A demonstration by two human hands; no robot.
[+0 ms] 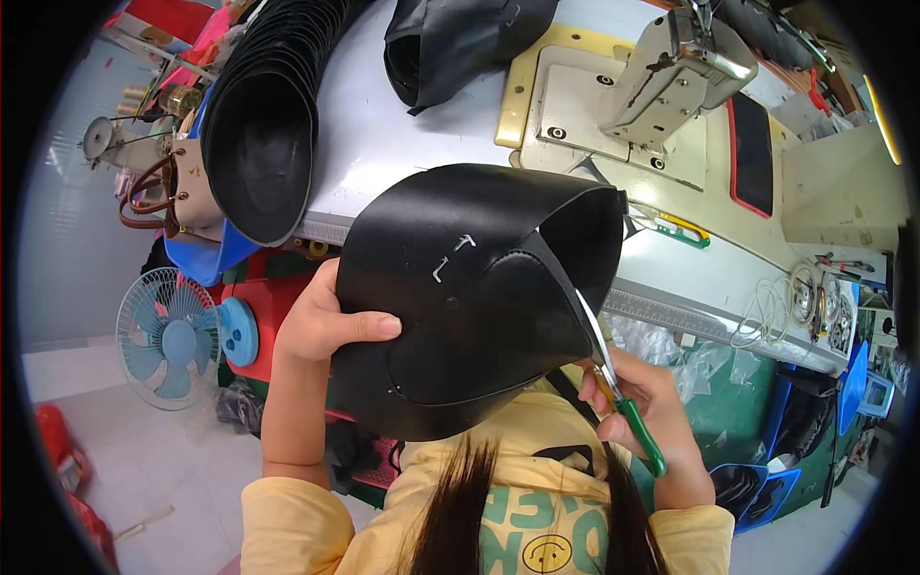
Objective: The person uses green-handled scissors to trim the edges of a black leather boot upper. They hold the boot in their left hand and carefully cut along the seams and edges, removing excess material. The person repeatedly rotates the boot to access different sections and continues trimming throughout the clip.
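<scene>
In front of my chest is a curved, stitched black leather piece point(450, 316), with small white marks on its face and an opening at its right end. My left hand point(326, 321) grips its left side, thumb on top and the other fingers hidden behind it. My right hand point(647, 388) holds green-handled scissors point(640, 433), fingers closed around the handles. Their metal blades point up and away along the piece's right edge, where a narrow strip of the material shows. Whether the blades are biting into the leather I cannot tell.
A sewing machine point(661, 86) stands on the white table point(359, 115) beyond, with a red-edged phone point(750, 153) and yellow-green thread snips point(682, 230). Nested black leather pieces point(259, 144) lie at the far left, another black piece point(460, 48) behind. A blue fan point(172, 340) stands left.
</scene>
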